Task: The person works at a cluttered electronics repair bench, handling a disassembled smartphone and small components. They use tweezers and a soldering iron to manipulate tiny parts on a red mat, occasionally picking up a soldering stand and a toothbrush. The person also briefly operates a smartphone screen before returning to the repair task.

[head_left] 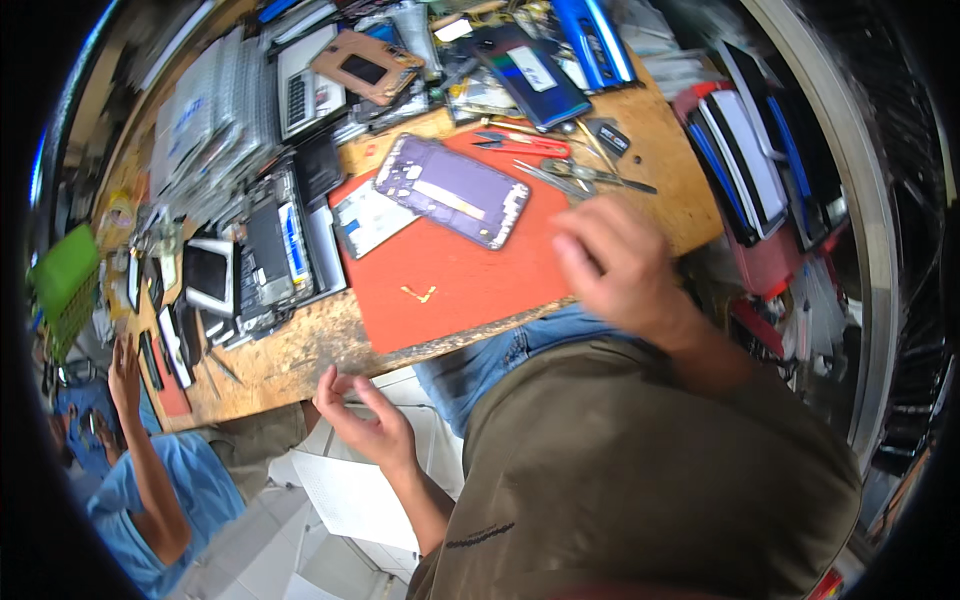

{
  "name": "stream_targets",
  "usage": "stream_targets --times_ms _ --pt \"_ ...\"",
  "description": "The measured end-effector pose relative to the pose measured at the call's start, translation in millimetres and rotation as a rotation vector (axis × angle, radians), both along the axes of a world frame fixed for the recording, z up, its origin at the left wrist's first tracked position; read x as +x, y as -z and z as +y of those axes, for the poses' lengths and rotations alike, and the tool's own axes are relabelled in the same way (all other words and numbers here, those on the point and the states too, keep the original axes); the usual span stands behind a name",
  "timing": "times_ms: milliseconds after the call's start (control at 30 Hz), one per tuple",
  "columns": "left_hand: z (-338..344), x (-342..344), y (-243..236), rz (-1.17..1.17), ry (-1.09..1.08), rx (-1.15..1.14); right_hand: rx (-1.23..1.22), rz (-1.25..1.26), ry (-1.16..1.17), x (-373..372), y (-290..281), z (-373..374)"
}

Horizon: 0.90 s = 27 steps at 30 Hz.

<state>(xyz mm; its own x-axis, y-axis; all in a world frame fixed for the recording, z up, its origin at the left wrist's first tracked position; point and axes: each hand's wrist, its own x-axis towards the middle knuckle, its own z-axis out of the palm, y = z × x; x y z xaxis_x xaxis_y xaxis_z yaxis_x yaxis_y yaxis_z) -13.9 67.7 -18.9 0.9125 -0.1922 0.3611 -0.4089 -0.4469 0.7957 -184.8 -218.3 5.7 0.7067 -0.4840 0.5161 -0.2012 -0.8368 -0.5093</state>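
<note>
My left hand hangs open below the bench's front edge, fingers loosely apart, holding nothing. My right hand is curled closed over the right edge of the orange mat, with nothing visible in it. On the mat, a purple phone back panel overlaps a white and silver part, and a small yellow piece lies nearer me. Red-handled cutters and tweezers lie at the panel's upper right.
The wooden bench carries an opened laptop, bubble-wrap sleeves, phones and tools. Upright laptops and boards stand at right. Another person in blue works at lower left, a hand at the bench edge.
</note>
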Motion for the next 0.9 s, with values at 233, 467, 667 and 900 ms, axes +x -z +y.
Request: stream_targets --times_ms 233,467,667,900 --pt "2 37 -27 -0.365 0.16 0.269 0.006 0.238 0.128 -12 -3 -38" --pt "9 115 -45 -0.396 -0.031 -0.046 0.226 -0.037 -0.069 -20 -11 -22" --pt "42 300 -48 -0.076 -0.034 -0.283 0.119 -0.069 -0.18 -22 -11 -10" --pt "33 455 -50 -0.092 -0.455 0.109 0.425 -0.076 -0.138 -9 24 16"
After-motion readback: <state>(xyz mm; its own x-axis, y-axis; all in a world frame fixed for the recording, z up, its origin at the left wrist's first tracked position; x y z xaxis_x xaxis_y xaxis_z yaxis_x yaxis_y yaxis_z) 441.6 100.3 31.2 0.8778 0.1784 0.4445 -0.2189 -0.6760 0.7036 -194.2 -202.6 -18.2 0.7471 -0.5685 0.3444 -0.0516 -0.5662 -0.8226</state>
